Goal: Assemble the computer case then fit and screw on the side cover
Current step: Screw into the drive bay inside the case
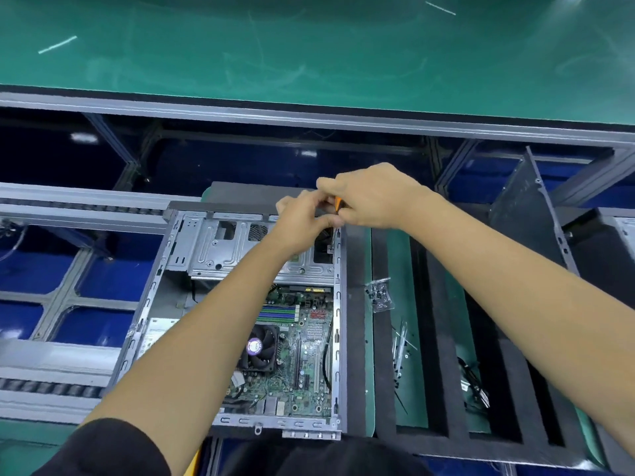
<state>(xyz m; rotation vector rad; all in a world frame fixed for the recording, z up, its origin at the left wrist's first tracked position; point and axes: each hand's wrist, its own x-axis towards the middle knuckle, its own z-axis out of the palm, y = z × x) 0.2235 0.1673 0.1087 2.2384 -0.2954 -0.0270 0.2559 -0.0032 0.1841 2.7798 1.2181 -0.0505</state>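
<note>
- Head view is showing the computer case (237, 255) lying open on its side on the table (369, 338), with the motherboard (302, 355) and its CPU fan (259, 347) exposed in the near half and the metal drive cage (223, 245) in the far half.
- Both hands are meeting at the far right corner of the case, just above the drive cage.
- Right hand (371, 197) is curling its fingers round a tool with an orange handle (338, 203), probably a screwdriver; its tip is hidden.
- Left hand (305, 218) is pinching at something small beside that tool; what it is holding cannot be told.
- Judging by this, the person is fastening a part at that corner, so the case assembly step is in hand and the cover is not yet fitted.
- Side cover (525, 207) is leaning upright at the far right, well apart from the case.
- Bag of screws (378, 295) is lying just right of the case.
- Next move is calling for the tool to be seated squarely before turning.
</note>
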